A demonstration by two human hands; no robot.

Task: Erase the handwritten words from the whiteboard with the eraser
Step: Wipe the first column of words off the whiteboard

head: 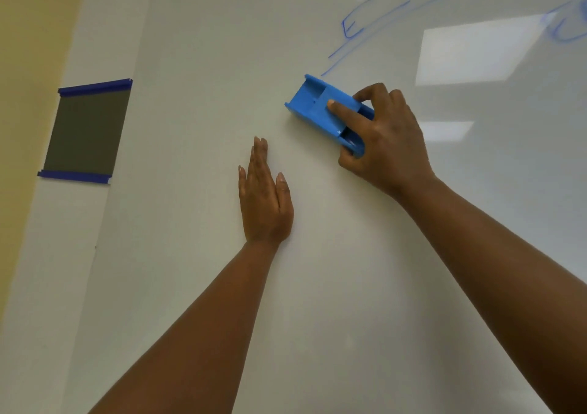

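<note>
Blue plastic block eraser (320,108), pinched by the right hand (386,141); left hand (265,205) flat, fingers together; sweep firmly toward the blue handwriting (359,29) upper right.

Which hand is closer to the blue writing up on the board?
The right hand. It holds the eraser just below the blue writing. The left hand lies flat on the whiteboard, lower down and further left.

Left hand (265,200) flat, fingers together and extended, right hand (386,141) curled in a grip, both forearms raised
</note>
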